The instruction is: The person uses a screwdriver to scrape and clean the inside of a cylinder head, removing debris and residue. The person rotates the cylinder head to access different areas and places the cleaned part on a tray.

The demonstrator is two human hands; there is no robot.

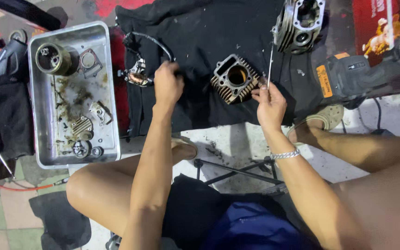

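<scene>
Right now the main risk, as I judge it, sits at the right hand: it pinches a thin metal rod, maybe a pick or scraper, can't tell which, w/ the tip area hidden behind the fingers. Those fingers are closed tight on the rod's lower end, right against the edge of the finned engine cylinder. If the rod slips, it could gouge the cylinder's mating face or bore, or jab the hand. The cylinder lies loose on a black cloth, just left of the right fingers, nothing clamping it, so a hard push could skid or tip it.

The left hand is curled shut, knuckles up, on a black cable that loops up and away from it. A copper-wound stator coil sits just left of the fingers, at the cloth's edge. Whether the fingers grip the cable or only press it I can't tell. A tug there could drag the coil off the cloth, or strain its wires.

Beyond the rod's top stands a cylinder head. Well left of the left hand is a greasy metal tray w/ small engine parts. Bits of debris dot the cloth; those could get into the bore.
</scene>
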